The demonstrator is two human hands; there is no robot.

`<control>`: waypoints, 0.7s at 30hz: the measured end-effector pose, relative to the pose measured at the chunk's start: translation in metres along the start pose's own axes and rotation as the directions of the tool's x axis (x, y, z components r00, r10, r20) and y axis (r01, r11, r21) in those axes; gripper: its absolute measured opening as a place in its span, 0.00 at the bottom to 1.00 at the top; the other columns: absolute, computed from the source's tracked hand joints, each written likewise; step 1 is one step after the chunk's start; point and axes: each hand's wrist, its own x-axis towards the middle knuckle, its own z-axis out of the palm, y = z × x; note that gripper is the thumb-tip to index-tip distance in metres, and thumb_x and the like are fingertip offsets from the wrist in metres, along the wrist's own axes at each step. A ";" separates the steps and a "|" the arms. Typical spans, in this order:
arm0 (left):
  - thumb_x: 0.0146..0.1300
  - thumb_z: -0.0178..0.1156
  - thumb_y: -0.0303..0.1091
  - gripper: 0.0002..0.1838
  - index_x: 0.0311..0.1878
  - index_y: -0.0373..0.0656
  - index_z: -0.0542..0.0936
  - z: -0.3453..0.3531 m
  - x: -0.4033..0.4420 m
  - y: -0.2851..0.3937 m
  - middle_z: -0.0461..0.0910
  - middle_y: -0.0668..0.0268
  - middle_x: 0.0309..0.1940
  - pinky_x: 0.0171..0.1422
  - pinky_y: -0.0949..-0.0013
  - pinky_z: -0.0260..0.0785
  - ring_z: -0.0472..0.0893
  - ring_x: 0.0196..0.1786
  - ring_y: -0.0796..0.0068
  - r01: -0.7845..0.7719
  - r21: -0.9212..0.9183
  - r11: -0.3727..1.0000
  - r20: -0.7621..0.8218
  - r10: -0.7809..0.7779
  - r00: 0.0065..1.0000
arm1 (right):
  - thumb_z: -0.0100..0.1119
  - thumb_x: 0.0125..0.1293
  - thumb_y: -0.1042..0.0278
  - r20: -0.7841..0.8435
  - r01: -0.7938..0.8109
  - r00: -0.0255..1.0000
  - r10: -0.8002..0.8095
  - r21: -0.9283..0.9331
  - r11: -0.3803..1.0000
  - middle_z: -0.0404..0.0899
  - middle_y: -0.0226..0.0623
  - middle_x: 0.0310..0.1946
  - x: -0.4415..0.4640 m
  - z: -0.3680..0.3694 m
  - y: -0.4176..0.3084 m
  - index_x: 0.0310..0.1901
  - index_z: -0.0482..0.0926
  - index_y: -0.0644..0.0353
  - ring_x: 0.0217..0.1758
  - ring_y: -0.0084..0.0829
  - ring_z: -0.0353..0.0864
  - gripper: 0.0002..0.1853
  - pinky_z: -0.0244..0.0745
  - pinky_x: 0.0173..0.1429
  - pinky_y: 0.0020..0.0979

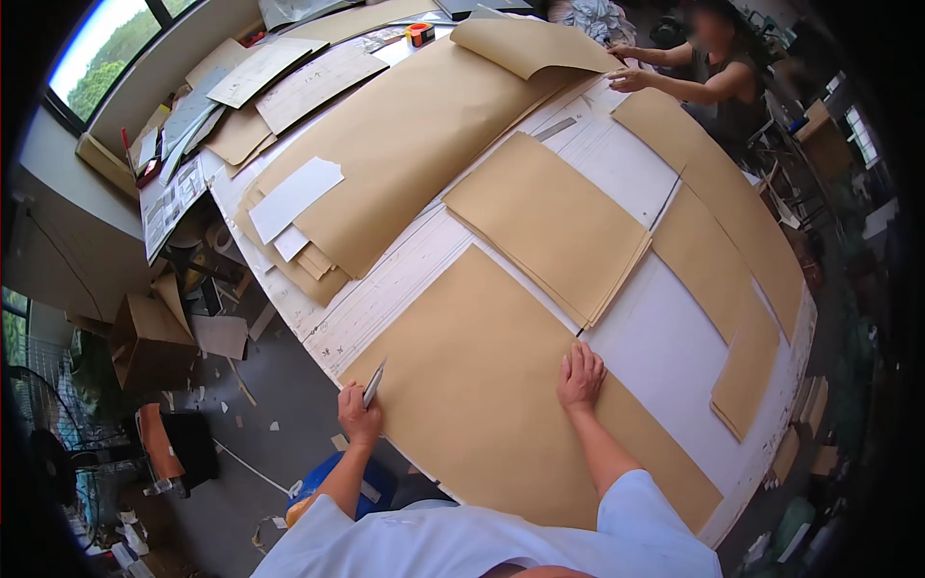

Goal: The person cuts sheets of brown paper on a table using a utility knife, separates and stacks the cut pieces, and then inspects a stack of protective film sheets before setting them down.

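A large sheet of brown kraft paper [482,385] lies flat on the table in front of me, reaching the near edge. At its left edge, my left hand [358,416] is closed around a slim, silver utility knife [374,383], whose pointed end faces up and away from me. My right hand [581,378] rests on the sheet's right side, fingers stretched forward, holding nothing that I can see. Just past those fingertips, a small black mark shows. Beyond it sits a stack of cut brown paper sheets [549,222].
A long folded brown sheet [405,125] with white paper pieces [297,202] spans the far left. More brown panels [708,260] lie right. Across the table a co-worker [718,77] reaches toward paper. An orange tape measure [419,35] sits at the back; a cardboard box [149,342] stands on the floor.
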 end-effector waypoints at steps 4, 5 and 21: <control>0.57 0.65 0.27 0.06 0.37 0.42 0.79 0.002 -0.001 0.000 0.82 0.55 0.43 0.56 0.54 0.74 0.81 0.54 0.50 -0.021 0.013 1.000 0.013 0.021 1.000 | 0.57 0.67 0.59 0.021 -0.018 1.000 0.018 0.009 1.000 0.72 0.36 0.64 0.001 -0.004 -0.001 0.60 0.77 0.54 0.62 0.44 0.69 0.21 0.63 0.65 0.48; 0.58 0.66 0.27 0.06 0.37 0.42 0.79 0.003 -0.002 -0.003 0.82 0.55 0.42 0.56 0.54 0.74 0.80 0.54 0.50 -0.032 0.016 0.999 0.008 0.032 0.999 | 0.57 0.67 0.59 0.015 -0.037 0.999 0.036 0.007 0.999 0.72 0.36 0.64 0.002 -0.004 0.000 0.60 0.77 0.54 0.62 0.44 0.69 0.21 0.63 0.65 0.48; 0.70 0.63 0.40 0.15 0.51 0.40 0.76 -0.005 0.034 0.156 0.77 0.68 0.23 0.27 0.73 0.71 0.76 0.23 0.80 0.398 -0.410 0.820 0.639 -0.053 0.767 | 0.59 0.66 0.58 -0.010 -0.113 0.993 0.117 0.192 0.975 0.74 0.32 0.61 -0.003 0.001 0.004 0.54 0.79 0.57 0.62 0.36 0.70 0.18 0.63 0.63 0.43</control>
